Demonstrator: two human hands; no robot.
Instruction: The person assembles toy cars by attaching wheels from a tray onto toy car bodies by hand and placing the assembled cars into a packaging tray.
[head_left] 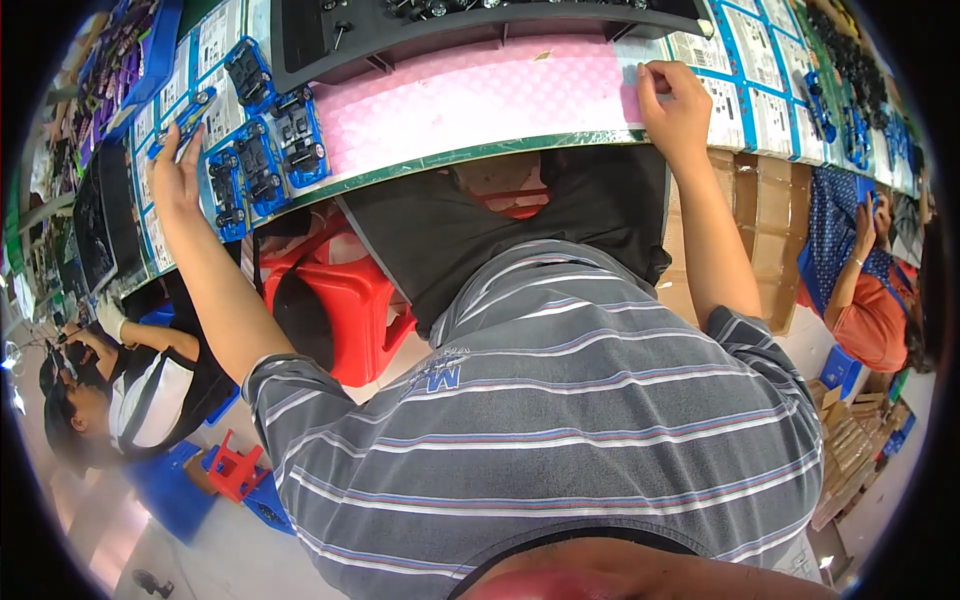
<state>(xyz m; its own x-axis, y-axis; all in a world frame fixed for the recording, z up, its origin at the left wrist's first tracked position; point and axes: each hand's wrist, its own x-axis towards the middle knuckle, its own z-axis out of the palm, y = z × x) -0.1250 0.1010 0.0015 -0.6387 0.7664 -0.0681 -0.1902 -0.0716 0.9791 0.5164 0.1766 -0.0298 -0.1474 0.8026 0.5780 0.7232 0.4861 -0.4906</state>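
At the left of the bench, my left hand (176,180) grips a blue toy car (186,122) between thumb and fingers. Just right of it stand several blue toy cars turned wheels up, among them one with a black underside (298,136) by the bench edge. On the right, my right hand (680,108) is curled over the edge of the pink padded mat (470,105), thumb and forefinger brought together. Whatever those fingertips may hold is too small to make out. A black tray (500,28) with small dark and shiny parts lies beyond the mat.
The green bench edge (450,158) runs before my lap. More blue toy cars (855,135) lie at the far right. A co-worker in orange (868,320) sits to the right, another person (150,400) to the left. A red stool (345,310) stands below the bench.
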